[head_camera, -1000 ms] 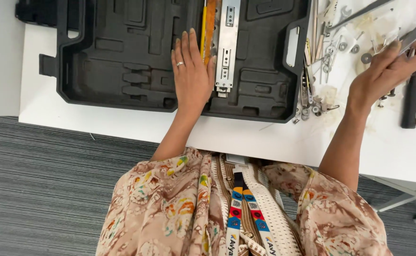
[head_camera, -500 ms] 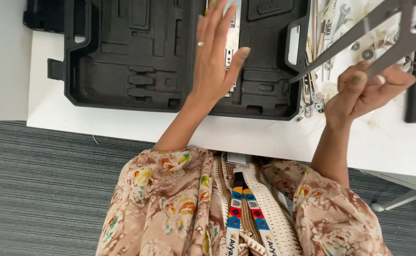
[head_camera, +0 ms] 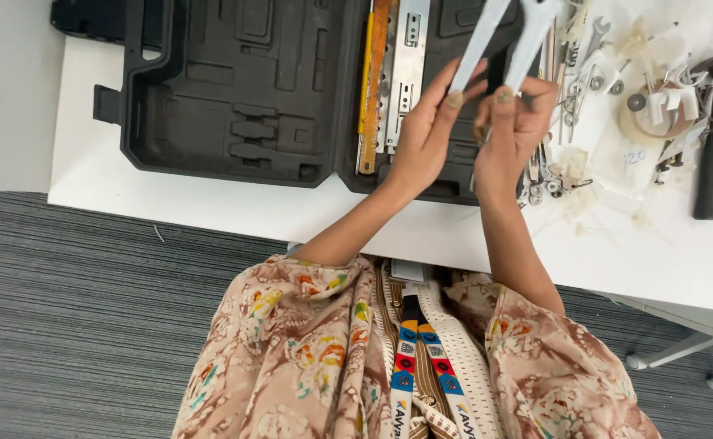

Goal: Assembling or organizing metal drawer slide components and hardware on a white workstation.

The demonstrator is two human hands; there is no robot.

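— Steel, both of them: two flat wrenches (head_camera: 503, 36) held up above the open case, fanned apart and running off the top edge of the view.

— Who holds which?

— The left hand (head_camera: 426, 138) has its fingers (head_camera: 446, 85) clamped on the left wrench, thumb against the shaft. The right hand (head_camera: 511, 130) has its fingers (head_camera: 527, 93) closed on the lower end of the other one. The two hands sit just beside each other, over the right half of the case.

— And below them?

— A black moulded tool case (head_camera: 234, 97), lying open on the white bench (head_camera: 210, 207). Along its middle lie a silver drawer slide (head_camera: 405, 73) and, touching it on the left, an orange-and-yellow strip (head_camera: 370, 89), likely a level or ruler; I cannot tell which.

— To the right of the hands?

— Loose hardware (head_camera: 552, 175) on the bench: small wrenches, washers and bits, with scraps of white paper (head_camera: 617, 154) among them. Farther right a dark-handled hammer (head_camera: 710, 138) lies near the bench's edge.

— Nearer the camera?

— Floral sleeves, a patterned lanyard (head_camera: 421, 358), and grey striped carpet (head_camera: 88, 325).
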